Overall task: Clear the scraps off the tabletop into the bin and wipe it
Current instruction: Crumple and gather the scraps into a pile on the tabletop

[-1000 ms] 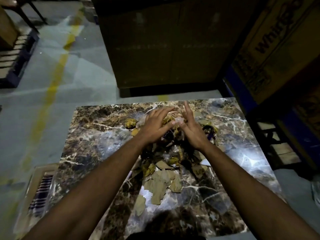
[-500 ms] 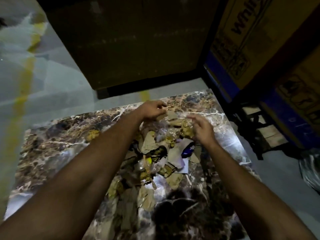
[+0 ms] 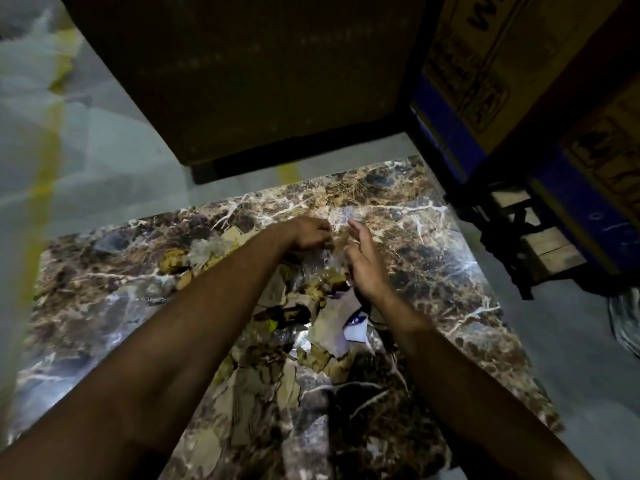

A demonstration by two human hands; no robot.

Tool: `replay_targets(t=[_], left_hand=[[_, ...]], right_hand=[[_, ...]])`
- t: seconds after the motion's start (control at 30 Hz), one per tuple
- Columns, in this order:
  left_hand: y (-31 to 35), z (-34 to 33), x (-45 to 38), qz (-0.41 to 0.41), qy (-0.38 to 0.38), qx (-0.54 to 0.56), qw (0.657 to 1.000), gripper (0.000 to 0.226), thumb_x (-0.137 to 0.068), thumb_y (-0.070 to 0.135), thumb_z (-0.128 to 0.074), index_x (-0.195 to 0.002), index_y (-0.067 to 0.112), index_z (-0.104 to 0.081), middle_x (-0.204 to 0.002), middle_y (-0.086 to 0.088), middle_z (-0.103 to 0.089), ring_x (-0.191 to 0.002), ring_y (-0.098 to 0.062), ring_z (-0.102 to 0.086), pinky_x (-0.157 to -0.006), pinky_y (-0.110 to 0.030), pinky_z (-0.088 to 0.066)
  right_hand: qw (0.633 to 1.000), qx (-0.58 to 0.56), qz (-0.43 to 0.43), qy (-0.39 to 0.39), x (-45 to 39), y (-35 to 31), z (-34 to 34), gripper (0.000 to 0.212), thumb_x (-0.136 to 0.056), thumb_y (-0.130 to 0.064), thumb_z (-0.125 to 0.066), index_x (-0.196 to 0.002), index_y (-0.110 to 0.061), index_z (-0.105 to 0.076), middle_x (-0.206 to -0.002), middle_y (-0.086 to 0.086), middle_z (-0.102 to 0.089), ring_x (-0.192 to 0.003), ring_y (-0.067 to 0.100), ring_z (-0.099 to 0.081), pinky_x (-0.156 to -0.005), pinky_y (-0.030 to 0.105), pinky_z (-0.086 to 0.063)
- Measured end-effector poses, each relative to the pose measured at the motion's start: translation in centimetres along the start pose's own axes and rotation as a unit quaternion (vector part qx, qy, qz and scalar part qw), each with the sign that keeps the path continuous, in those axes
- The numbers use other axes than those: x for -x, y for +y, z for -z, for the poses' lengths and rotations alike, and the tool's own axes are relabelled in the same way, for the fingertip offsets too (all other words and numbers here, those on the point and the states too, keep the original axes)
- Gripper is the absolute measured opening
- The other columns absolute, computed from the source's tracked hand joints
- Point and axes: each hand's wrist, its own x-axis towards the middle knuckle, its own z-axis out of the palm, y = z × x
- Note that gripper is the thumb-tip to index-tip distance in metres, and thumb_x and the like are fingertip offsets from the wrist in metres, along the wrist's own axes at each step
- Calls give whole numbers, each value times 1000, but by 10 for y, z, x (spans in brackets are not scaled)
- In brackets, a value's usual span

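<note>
Both hands have slid further toward the far edge of the desk (image 3: 433,244) since a moment ago, and the view has tipped so the marbled top sits lower in the frame. Left hand (image 3: 310,233), at center frame, has its fingers curled down into the top of the scraps (image 3: 311,306); whether they actually pinch a piece I cannot tell from here. Right hand (image 3: 363,261), just beside it, is held edge-on with fingers straight and close together, palm facing the left hand, its heel against the pile. Scraps lie in a loose heap between and below the two forearms, running from the hands down toward the lower middle of the frame: torn brown cardboard, crumpled clear plastic, yellowish lumps and a white and blue piece (image 3: 356,327). More bits lie left of the left forearm. Large cardboard boxes (image 3: 519,64) fill the upper right.
</note>
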Motion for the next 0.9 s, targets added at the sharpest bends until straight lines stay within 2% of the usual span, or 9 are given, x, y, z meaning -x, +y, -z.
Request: replay_targets(t=[0.13,0.27,0.4,0.5,0.57,0.63,0.73,0.8,0.9], left_hand=[[1,0,10,-9,-3,118,993,30,-109,27,-37,-133,14,-51,-119,-9,-60,-106,-23,-60,-98,-39,-49],[-3,4,19,-11,-1,177,984,30,-111,23,-32,-117,13,-60,-113,-11,-62,-108,-26,-59,-103,-43,-46],[-7,5,31,-4,10,151,988,43,-110,38,-35,-140,17,-56,-150,-13,-49,-129,-25,-51,-113,-40,-35],[-6,-4,32,4,5,133,991,45,-108,43,-37,-148,23,-48,-159,-12,-37,-120,-21,-52,-102,-34,-38],[-5,-5,30,-5,7,87,996,48,-108,44,-36,-154,29,-38,-164,-10,-28,-141,-29,-39,-113,-40,-31],[-1,-1,31,-10,17,43,999,49,-109,44,-35,-155,27,-37,-163,-9,-30,-146,-31,-33,-116,-41,-28],[4,4,34,-11,32,8,999,50,-108,45,-34,-152,22,-41,-159,-11,-39,-142,-30,-39,-114,-40,-30],[5,5,39,-18,40,-3,999,50,-108,45,-35,-151,21,-43,-157,-11,-42,-141,-29,-41,-116,-40,-31],[10,9,61,-39,73,-7,997,51,-108,44,-36,-153,21,-41,-159,-10,-40,-143,-28,-40,-116,-39,-30]], right_hand=[[998,-38,40,-30,15,-26,-17,62,-102,0,-43,-153,-33,-32,-135,-15,-46,-117,7,-55,-87,25,-52],[994,84,77,-1,23,-18,-27,79,-93,11,-54,-155,-32,-31,-144,-3,-52,-118,10,-58,-88,18,-53],[980,188,64,31,25,0,-7,69,-96,-9,-65,-153,-32,-35,-151,-1,-49,-114,6,-56,-91,25,-50],[968,239,72,22,26,7,14,56,-99,-16,-63,-148,-33,-42,-145,0,-54,-112,6,-56,-93,29,-49],[963,259,46,62,30,13,32,50,-99,-12,-57,-145,-30,-46,-132,3,-60,-101,13,-62,-86,34,-57],[935,338,-10,107,39,24,48,40,-99,-17,-56,-138,-24,-53,-128,8,-60,-102,22,-62,-87,39,-57],[900,396,-160,86,53,41,50,44,-99,-19,-50,-143,-14,-50,-141,20,-50,-119,34,-56,-89,33,-46],[911,367,-181,53,56,42,40,48,-102,-15,-46,-149,-7,-41,-148,24,-42,-124,36,-54,-91,32,-46],[941,324,-96,10,54,32,27,43,-103,-11,-48,-146,-6,-49,-141,20,-54,-119,32,-57,-89,30,-44]])
